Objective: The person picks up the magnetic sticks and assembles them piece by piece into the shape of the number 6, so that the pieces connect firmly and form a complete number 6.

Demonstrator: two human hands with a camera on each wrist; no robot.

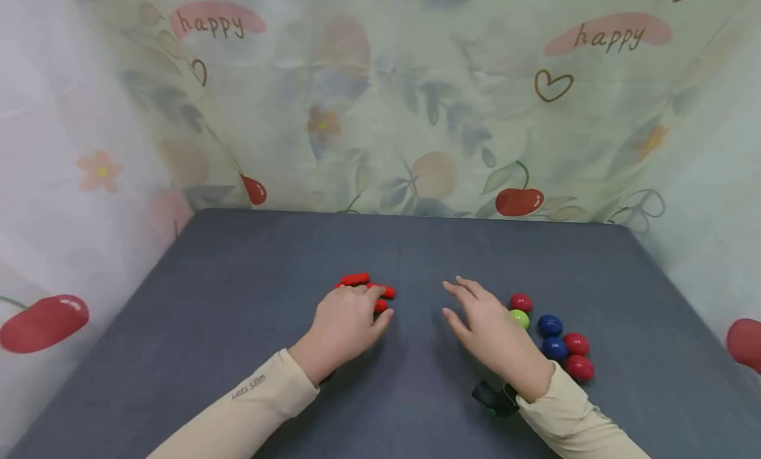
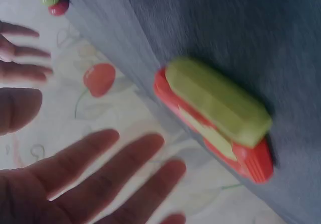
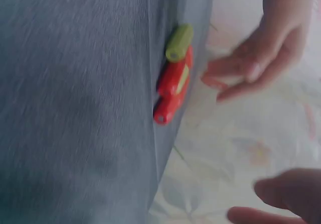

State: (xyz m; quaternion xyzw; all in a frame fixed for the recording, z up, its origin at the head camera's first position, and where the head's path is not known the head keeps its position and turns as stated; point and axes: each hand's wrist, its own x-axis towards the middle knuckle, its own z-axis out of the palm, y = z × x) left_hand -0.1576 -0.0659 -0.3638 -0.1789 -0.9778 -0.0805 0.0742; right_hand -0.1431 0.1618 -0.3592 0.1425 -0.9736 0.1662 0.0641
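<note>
My left hand (image 1: 347,320) hovers palm down over a small pile of stubby plastic pieces, fingers spread. Several red pieces (image 1: 355,279) poke out past its fingers in the head view. From the left wrist, a yellow-green piece (image 2: 218,101) lies on top of red ones (image 2: 253,163), and the fingers hold nothing. The right wrist view shows the pile side-on, with a red piece (image 3: 168,108) that has a hole in its end. My right hand (image 1: 493,333) is held above the table, fingers extended and parted, left of a group of colored balls.
Beside the right hand are a green ball (image 1: 519,318), blue balls (image 1: 550,325) and red balls (image 1: 577,344), partly hidden by the hand and sleeve. A dark grey cloth (image 1: 238,261) covers the table. Printed curtains (image 1: 386,102) stand behind and at both sides.
</note>
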